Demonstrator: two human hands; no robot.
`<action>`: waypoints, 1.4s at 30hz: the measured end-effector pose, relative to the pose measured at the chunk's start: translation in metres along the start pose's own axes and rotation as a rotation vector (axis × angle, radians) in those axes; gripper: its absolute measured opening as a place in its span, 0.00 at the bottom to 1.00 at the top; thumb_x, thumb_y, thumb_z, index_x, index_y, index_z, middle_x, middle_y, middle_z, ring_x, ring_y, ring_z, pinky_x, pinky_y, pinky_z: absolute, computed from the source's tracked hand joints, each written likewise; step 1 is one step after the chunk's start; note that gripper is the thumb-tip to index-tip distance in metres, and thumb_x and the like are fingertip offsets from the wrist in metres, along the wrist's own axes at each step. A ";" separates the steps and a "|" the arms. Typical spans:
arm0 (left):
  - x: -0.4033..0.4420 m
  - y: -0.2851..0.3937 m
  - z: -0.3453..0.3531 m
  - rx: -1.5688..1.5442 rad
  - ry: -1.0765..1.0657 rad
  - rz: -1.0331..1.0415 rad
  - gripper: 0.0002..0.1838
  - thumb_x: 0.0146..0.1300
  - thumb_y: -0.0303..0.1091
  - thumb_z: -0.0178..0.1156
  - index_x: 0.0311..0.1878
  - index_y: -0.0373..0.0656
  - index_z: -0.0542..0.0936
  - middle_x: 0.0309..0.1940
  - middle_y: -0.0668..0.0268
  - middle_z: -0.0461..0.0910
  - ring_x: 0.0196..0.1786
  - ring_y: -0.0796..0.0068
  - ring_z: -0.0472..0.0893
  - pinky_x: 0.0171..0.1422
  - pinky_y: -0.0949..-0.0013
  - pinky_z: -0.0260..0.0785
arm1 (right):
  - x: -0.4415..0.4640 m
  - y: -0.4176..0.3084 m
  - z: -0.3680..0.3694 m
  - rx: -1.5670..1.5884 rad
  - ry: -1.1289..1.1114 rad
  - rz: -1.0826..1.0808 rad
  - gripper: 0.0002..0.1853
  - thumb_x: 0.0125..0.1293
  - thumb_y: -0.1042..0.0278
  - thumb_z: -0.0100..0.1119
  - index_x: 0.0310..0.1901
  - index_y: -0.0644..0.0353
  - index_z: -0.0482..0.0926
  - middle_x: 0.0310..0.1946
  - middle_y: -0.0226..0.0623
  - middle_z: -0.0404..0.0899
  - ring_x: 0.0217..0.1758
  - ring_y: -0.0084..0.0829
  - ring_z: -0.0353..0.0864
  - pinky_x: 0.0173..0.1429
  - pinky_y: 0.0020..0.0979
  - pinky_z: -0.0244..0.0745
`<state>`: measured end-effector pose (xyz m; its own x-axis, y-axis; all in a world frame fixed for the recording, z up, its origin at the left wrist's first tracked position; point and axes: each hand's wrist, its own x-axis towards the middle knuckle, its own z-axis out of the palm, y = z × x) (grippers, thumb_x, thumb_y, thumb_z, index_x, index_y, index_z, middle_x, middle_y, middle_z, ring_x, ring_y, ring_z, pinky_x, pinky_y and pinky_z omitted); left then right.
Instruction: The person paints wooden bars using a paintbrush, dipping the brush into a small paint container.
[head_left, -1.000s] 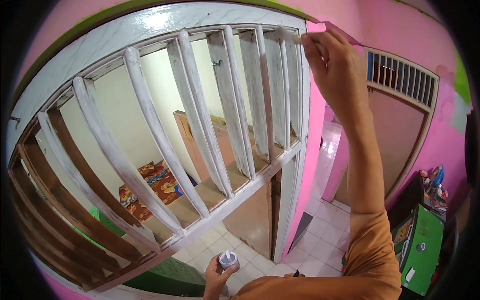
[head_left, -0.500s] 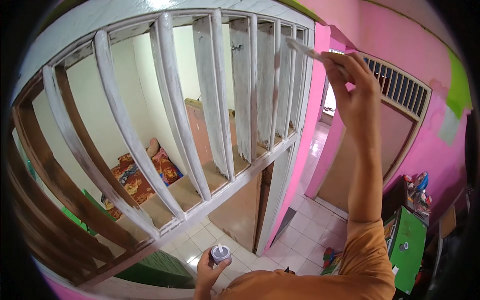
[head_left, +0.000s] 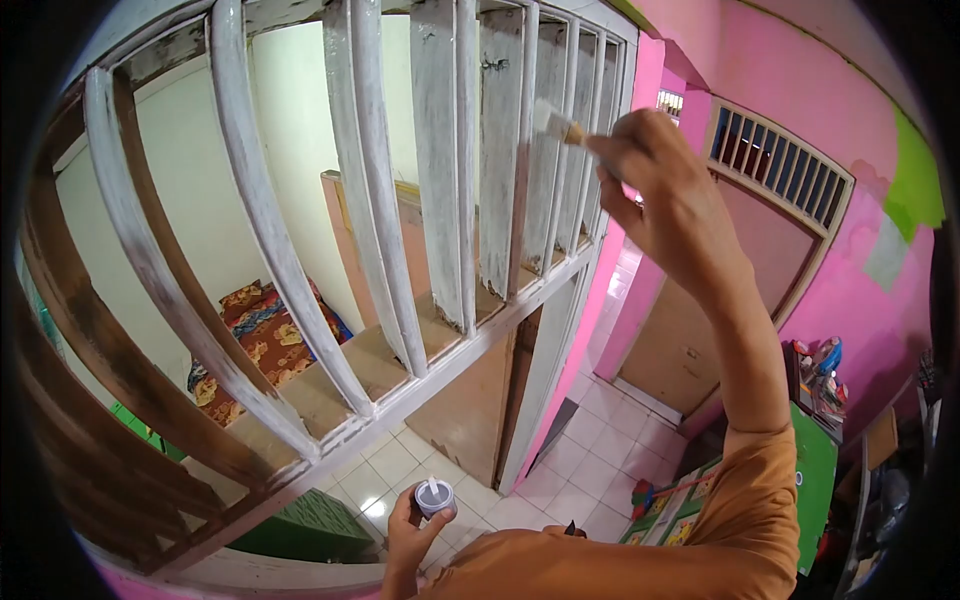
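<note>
My right hand (head_left: 665, 185) is closed around the handle of a paintbrush (head_left: 562, 125). Its pale bristles are at one of the upright slats on the right of the wooden grille (head_left: 440, 385); I cannot tell whether they touch. Several slats carry streaky white paint, while those at the far left are brown. Low in the view, my left hand (head_left: 408, 535) grips a small paint cup (head_left: 434, 497) holding greyish-white paint, with a pale stick or strip in it.
Behind the grille lies a room with a patterned mattress (head_left: 280, 345). A pink wall (head_left: 800, 70), a brown door (head_left: 670, 340) and a green cabinet (head_left: 815, 470) stand to the right. White tiles (head_left: 590, 440) cover the floor far below.
My right hand has moved down and slightly left, bringing the brush lower along the slats. The view has shifted a little. My left hand still holds the cup.
</note>
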<state>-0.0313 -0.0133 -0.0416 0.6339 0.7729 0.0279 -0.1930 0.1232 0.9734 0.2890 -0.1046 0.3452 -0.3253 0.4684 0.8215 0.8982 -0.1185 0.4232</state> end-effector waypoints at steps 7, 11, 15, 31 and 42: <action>0.000 -0.011 -0.006 -0.016 -0.005 -0.004 0.33 0.59 0.26 0.76 0.65 0.28 0.71 0.54 0.58 0.81 0.58 0.70 0.82 0.65 0.68 0.74 | -0.006 -0.012 0.003 -0.043 -0.308 -0.089 0.12 0.57 0.80 0.64 0.44 0.73 0.81 0.41 0.43 0.73 0.47 0.40 0.78 0.48 0.38 0.81; 0.001 -0.009 -0.006 -0.010 -0.029 -0.009 0.33 0.60 0.25 0.75 0.65 0.28 0.71 0.55 0.58 0.81 0.58 0.70 0.82 0.65 0.67 0.75 | 0.030 0.001 -0.007 -0.136 -0.137 -0.038 0.13 0.55 0.79 0.65 0.43 0.72 0.81 0.40 0.42 0.73 0.48 0.40 0.78 0.48 0.38 0.81; 0.002 -0.011 -0.005 -0.018 -0.038 0.004 0.33 0.60 0.25 0.75 0.65 0.28 0.71 0.55 0.57 0.81 0.58 0.69 0.82 0.66 0.67 0.75 | 0.030 -0.002 -0.009 -0.255 -0.085 -0.090 0.07 0.59 0.77 0.64 0.36 0.70 0.78 0.40 0.41 0.73 0.49 0.38 0.78 0.48 0.38 0.83; 0.001 -0.011 -0.010 -0.050 -0.037 0.001 0.32 0.60 0.24 0.75 0.65 0.28 0.71 0.55 0.58 0.80 0.58 0.69 0.82 0.66 0.67 0.74 | 0.015 -0.021 -0.014 -0.145 -0.371 -0.203 0.08 0.57 0.76 0.65 0.37 0.70 0.79 0.41 0.42 0.72 0.49 0.38 0.77 0.50 0.36 0.83; 0.003 -0.018 -0.017 -0.048 -0.069 0.001 0.32 0.60 0.24 0.74 0.65 0.29 0.70 0.55 0.57 0.80 0.58 0.68 0.82 0.66 0.65 0.75 | 0.035 -0.007 -0.004 -0.256 -0.251 -0.216 0.04 0.56 0.78 0.65 0.31 0.71 0.80 0.40 0.41 0.75 0.49 0.38 0.80 0.49 0.33 0.87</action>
<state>-0.0390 -0.0026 -0.0635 0.6832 0.7288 0.0460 -0.2286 0.1535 0.9613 0.2703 -0.0913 0.3730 -0.3876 0.7018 0.5978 0.7045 -0.1927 0.6830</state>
